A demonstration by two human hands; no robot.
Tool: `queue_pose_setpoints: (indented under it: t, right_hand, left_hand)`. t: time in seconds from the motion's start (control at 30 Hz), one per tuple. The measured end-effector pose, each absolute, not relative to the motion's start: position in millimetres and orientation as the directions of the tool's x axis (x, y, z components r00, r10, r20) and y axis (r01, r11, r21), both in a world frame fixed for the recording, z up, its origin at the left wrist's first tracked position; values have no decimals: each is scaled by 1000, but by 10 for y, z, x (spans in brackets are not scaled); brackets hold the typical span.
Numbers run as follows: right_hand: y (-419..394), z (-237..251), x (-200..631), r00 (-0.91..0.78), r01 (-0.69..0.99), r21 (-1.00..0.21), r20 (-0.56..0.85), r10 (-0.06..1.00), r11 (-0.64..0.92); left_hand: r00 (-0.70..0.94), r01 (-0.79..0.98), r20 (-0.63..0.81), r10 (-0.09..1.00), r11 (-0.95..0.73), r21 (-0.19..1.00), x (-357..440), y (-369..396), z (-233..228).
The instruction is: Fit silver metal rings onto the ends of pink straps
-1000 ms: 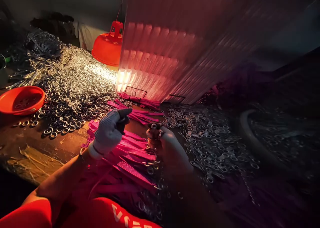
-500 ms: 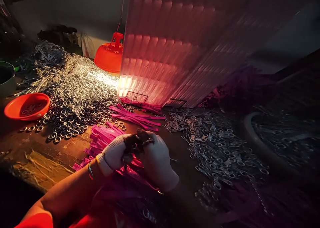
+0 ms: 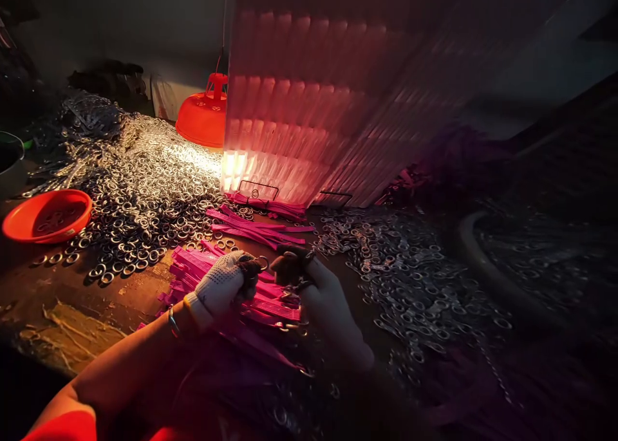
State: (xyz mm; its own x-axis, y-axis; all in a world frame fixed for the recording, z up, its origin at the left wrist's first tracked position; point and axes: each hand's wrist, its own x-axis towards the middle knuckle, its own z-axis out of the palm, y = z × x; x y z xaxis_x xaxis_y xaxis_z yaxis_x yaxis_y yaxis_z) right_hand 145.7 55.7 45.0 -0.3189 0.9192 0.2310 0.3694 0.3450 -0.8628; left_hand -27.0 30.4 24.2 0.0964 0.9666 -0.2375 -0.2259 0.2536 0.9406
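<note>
A small metal ring is pinched in the gloved left hand at frame centre, w/ right hand closed on another. Both are kept just above the pink straps, prob. for short reach.

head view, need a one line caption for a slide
Gloved left hand and right hand work small metal rings over pink straps, beside a lamp-lit heap of rings and an orange bowl.

Bare table lies open left of the gloved left hand. Loose metal rings and an orange bowl crowd farther left; a ribbed panel walls off the back, and ring clusters fill the right.
</note>
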Motion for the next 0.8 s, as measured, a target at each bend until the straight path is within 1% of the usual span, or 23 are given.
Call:
queue_pose_setpoints:
  t: [0.03,0.1,0.2,0.27,0.33,0.37,0.4,0.43,0.47,0.5,0.53,0.6,0.63,0.67,0.73,0.77,0.8]
  right_hand:
    - [603,466,1485,-310,403,-844,239,920,355]
    - [680,474,1514,-355,509,-751,264,897,422]
    - [740,473,1488,-527,605,-567,241,815,559]
    - [750,503,1456,-611,654,-402,219,761,641]
    - [753,565,1442,-674,675,-239,184,715,698]
    - [754,599,1443,-705,666,-184,160,691,723]
    - [755,629,1446,-735,647,-155,133,665,746]
    - [756,649,1448,-755,628,-158,111,646,762]
    - [759,655,1448,-757,621,-201,96,646,758]
    - [766,646,1442,-742,623,-286,80,666,728]
    - [780,620,1431,-710,626,-404,58,701,667]
    - [847,527,1407,-627,594,-636,18,779,493]
    - [908,467,1404,-579,563,-715,18,815,415]
    - [994,401,1414,-520,532,-766,42,853,362]
    - [1240,258,1491,-354,480,-823,134,926,303]
    - [1392,180,1556,-260,454,-847,170,951,276]
    - [1553,96,1634,-188,423,-873,177,966,242]
  left_hand:
    - [97,-214,-227,969,243,946,-281,307,240]
    - [121,-160,-198,973,215,963,-300,305,241]
    - [182,-66,-166,969,181,981,-328,304,266]
    - [220,1,-157,963,160,987,-358,317,288]
    - [247,49,-149,958,141,989,-394,341,303]
    - [256,64,-150,955,139,988,-411,355,306]
    - [264,69,-158,952,144,987,-423,370,306]
    - [267,60,-169,949,159,985,-429,388,302]
    - [266,31,-183,947,181,983,-426,410,297]
    - [263,-19,-192,945,204,979,-415,437,291]
    - [252,-91,-195,948,224,970,-397,472,284]
    - [228,-268,-193,954,252,930,-353,562,273]
    - [234,-348,-196,952,270,898,-337,617,269]
    - [251,-415,-205,946,296,860,-332,676,267]
    - [303,-513,-256,918,383,768,-366,800,264]
    - [334,-548,-293,896,437,713,-407,863,264]
    - [355,-579,-328,876,481,658,-459,927,266]
